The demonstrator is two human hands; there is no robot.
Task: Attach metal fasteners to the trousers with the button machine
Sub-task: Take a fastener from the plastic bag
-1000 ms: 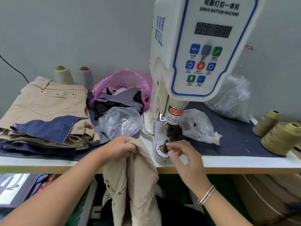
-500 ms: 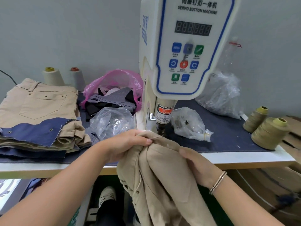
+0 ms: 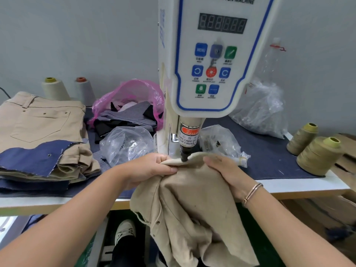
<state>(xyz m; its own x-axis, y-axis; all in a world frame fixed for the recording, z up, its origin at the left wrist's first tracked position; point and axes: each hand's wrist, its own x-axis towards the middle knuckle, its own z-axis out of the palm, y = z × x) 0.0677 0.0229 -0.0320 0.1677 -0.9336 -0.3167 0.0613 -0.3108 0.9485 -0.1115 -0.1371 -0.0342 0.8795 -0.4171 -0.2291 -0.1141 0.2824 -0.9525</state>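
Between both hands, beige trousers [image 3: 192, 205] under the button machine [image 3: 204, 74]

Nearest, the trousers hang lengthwise off the desk [image 3: 300, 183] edge, top fold up under the punch [image 3: 184, 154]. Left hand [image 3: 148, 170] pinches the fold left of the punch; right hand [image 3: 225, 172] grips it on the other side. Beyond the left hand lies a stack of trousers [image 3: 38, 128].

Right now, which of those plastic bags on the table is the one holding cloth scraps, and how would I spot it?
Start at the tall white button machine in the middle of the table. Just left of its column, toward the wall, sits the pink bag, open, with grey and black cloth scraps spilling out. It is the only coloured bag: the clear bag in front of it and the clear bags right of the machine are colourless.
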